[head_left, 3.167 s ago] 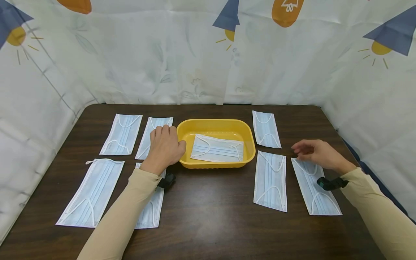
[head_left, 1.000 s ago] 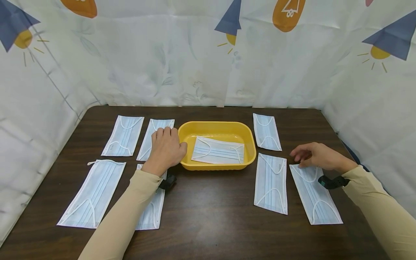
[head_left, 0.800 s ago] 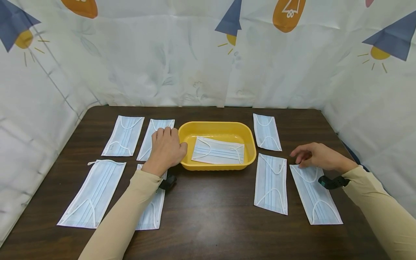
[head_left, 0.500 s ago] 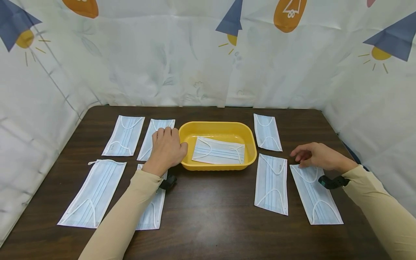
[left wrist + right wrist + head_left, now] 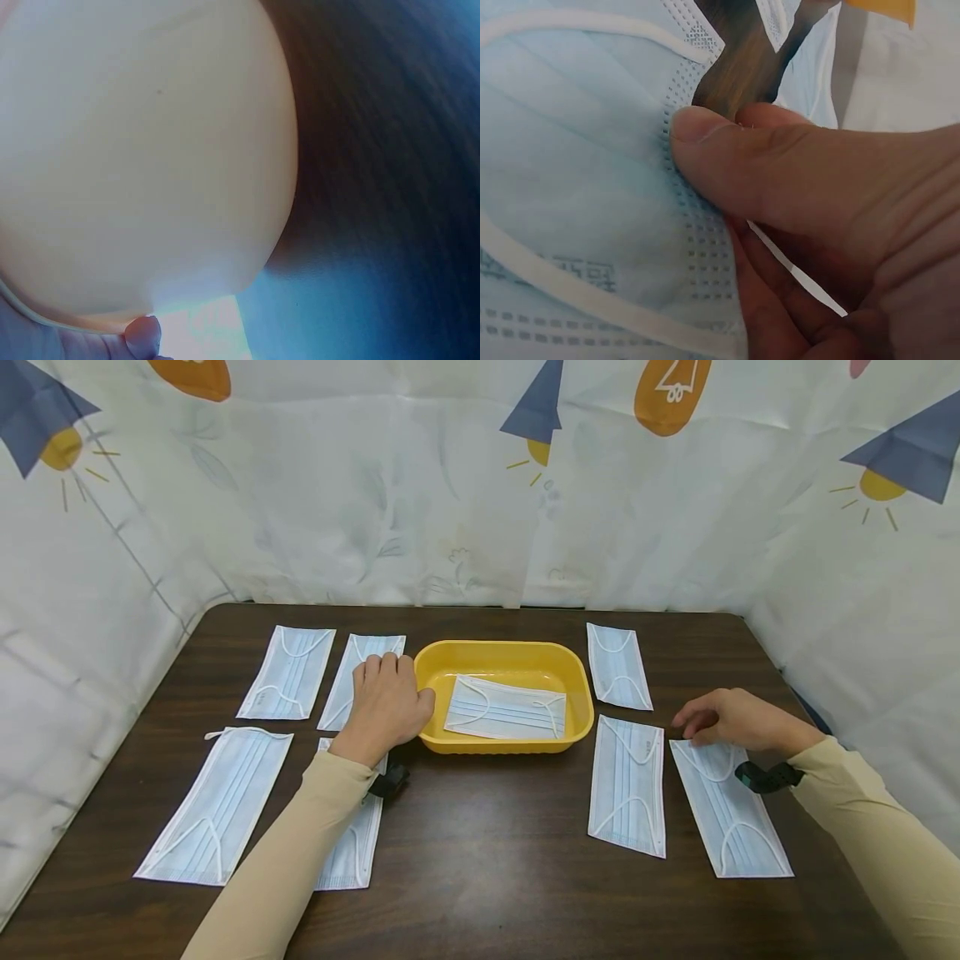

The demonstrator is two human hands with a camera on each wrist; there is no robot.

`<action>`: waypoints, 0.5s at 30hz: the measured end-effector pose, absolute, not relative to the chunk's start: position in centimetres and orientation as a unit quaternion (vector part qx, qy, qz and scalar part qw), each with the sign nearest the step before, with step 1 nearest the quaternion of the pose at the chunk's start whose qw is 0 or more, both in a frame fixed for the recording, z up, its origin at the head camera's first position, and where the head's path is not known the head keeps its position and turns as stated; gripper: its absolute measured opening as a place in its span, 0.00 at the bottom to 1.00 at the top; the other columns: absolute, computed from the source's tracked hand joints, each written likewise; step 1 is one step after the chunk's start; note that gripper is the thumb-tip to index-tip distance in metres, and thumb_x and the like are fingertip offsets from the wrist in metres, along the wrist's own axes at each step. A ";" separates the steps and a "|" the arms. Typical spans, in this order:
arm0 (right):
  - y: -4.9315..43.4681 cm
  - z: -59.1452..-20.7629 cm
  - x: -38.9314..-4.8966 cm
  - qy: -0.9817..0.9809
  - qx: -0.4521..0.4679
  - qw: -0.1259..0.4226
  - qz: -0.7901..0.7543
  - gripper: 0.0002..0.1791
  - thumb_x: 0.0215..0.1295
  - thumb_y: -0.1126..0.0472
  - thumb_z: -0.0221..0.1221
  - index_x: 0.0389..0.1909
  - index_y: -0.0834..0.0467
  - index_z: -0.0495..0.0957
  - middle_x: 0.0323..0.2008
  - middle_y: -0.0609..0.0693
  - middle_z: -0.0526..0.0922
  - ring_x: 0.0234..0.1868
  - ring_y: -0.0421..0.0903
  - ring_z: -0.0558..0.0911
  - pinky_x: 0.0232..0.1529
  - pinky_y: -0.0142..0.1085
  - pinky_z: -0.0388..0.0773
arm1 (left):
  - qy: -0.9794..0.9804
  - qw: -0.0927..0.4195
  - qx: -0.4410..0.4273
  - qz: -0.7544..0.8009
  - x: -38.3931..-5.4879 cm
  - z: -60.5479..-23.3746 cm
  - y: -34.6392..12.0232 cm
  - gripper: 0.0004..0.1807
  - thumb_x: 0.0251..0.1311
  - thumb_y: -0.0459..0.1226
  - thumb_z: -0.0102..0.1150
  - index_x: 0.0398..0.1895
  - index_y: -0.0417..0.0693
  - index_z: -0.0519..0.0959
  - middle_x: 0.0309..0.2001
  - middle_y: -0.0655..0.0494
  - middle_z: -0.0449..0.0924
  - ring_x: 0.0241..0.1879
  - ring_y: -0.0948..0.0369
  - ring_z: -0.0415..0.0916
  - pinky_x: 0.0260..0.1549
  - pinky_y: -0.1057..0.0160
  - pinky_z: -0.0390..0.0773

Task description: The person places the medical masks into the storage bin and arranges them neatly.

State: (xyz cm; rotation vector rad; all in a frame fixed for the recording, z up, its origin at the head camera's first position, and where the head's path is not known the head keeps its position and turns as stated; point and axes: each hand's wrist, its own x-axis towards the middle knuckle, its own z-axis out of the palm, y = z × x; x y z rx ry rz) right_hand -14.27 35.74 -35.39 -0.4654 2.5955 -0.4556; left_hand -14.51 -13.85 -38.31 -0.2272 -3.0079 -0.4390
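Note:
My right hand (image 5: 731,718) is at the far end of the face mask (image 5: 735,814) on the far right. In the right wrist view the thumb (image 5: 720,161) lies on that mask's edge and the fingers are beneath it, pinching it. My left hand (image 5: 386,702) lies over the right side of another face mask (image 5: 341,685), its thumb close to the left rim of the yellow tray (image 5: 502,747). Its fingertips are hidden in the head view; the left wrist view shows mostly the heel of the hand, so its hold is unclear. One face mask (image 5: 502,706) lies inside the tray.
Left of the tray, more face masks lie flat: one far back (image 5: 288,672), one nearer (image 5: 217,810), one partly under the left forearm (image 5: 352,847). To its right are two others, an upper mask (image 5: 618,667) and a lower mask (image 5: 628,785). A printed curtain (image 5: 300,510) surrounds the table.
Since the oldest frame my right hand has closed its thumb and fingers on the far-right mask, which has slid slightly nearer. The left hand, the tray and the other masks stay put.

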 end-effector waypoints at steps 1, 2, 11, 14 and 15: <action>35.7 -35.4 -14.3 0.945 -0.170 0.229 -0.162 0.14 0.63 0.64 0.68 0.50 0.57 0.85 0.38 0.43 0.89 0.39 0.39 0.83 0.37 0.31 0.79 | -0.986 0.047 -0.075 -0.144 -14.5 -38.3 -13.8 0.20 0.65 0.43 0.45 0.46 0.32 0.72 0.39 0.41 0.68 0.47 0.42 0.60 0.54 0.41 0.61; 35.7 -35.3 -14.4 0.945 -0.172 0.227 -0.160 0.14 0.63 0.65 0.68 0.50 0.57 0.85 0.38 0.43 0.90 0.39 0.39 0.83 0.37 0.31 0.79 | -0.986 0.046 -0.074 -0.144 -14.5 -38.3 -13.8 0.21 0.65 0.43 0.45 0.47 0.32 0.72 0.40 0.41 0.68 0.47 0.42 0.60 0.54 0.41 0.60; 35.0 -34.9 -14.4 0.944 -0.190 0.232 -0.135 0.15 0.62 0.66 0.68 0.49 0.56 0.84 0.35 0.41 0.87 0.36 0.39 0.81 0.36 0.31 0.78 | -0.986 0.042 -0.075 -0.144 -14.5 -38.3 -13.8 0.21 0.65 0.43 0.44 0.48 0.31 0.71 0.40 0.41 0.68 0.49 0.42 0.60 0.55 0.41 0.60; 34.8 -34.8 -14.5 0.941 -0.202 0.236 -0.131 0.14 0.63 0.67 0.67 0.50 0.57 0.84 0.35 0.43 0.85 0.36 0.39 0.80 0.35 0.32 0.78 | -0.986 0.042 -0.075 -0.145 -14.5 -38.3 -13.8 0.21 0.65 0.43 0.44 0.47 0.31 0.71 0.40 0.41 0.68 0.48 0.42 0.60 0.55 0.41 0.60; 34.8 -34.7 -14.5 0.941 -0.205 0.236 -0.128 0.13 0.64 0.67 0.66 0.50 0.57 0.84 0.35 0.44 0.85 0.36 0.39 0.80 0.35 0.32 0.78 | -0.986 0.042 -0.075 -0.145 -14.5 -38.3 -13.8 0.21 0.65 0.43 0.44 0.46 0.32 0.71 0.40 0.41 0.68 0.48 0.42 0.60 0.55 0.41 0.60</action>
